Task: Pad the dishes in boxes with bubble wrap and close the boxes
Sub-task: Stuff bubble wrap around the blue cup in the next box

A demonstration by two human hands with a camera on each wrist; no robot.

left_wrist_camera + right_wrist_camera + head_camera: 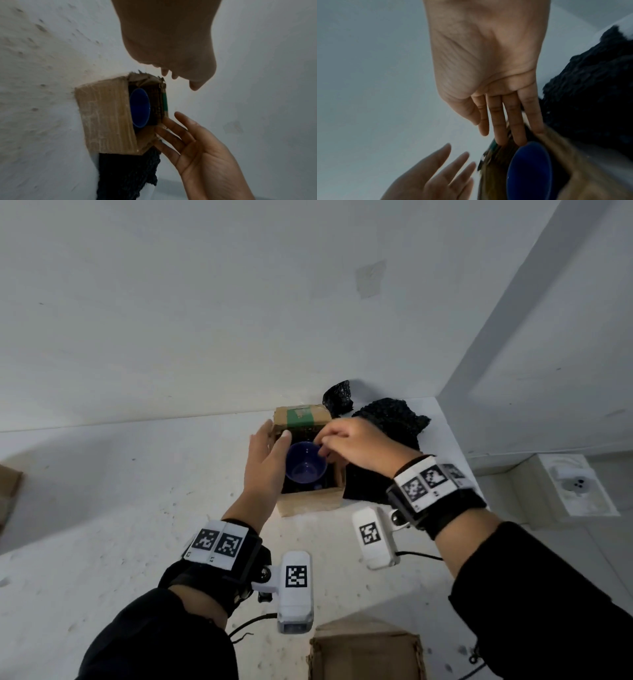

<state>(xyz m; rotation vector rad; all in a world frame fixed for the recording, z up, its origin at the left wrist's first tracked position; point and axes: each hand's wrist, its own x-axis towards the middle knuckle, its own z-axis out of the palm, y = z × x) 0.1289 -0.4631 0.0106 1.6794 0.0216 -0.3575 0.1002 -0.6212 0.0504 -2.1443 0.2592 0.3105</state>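
Observation:
A small open cardboard box (310, 503) stands on the white table against the wall, with green tape on its far flap. A blue cup (306, 464) sits upright inside it, with black bubble wrap lining the box around it. My left hand (274, 438) is flat and open along the box's left side, thumb over the rim. My right hand (329, 444) reaches over the right rim. In the right wrist view its straight fingers (517, 121) point into the box beside the cup (529, 171). Neither hand holds anything.
Loose black bubble wrap (390, 419) lies behind and to the right of the box, and another piece (363, 486) hangs by its right wall. A second cardboard box (366, 655) is at the near edge. More cardboard (8, 491) is at far left. A white socket box (577, 484) is at right.

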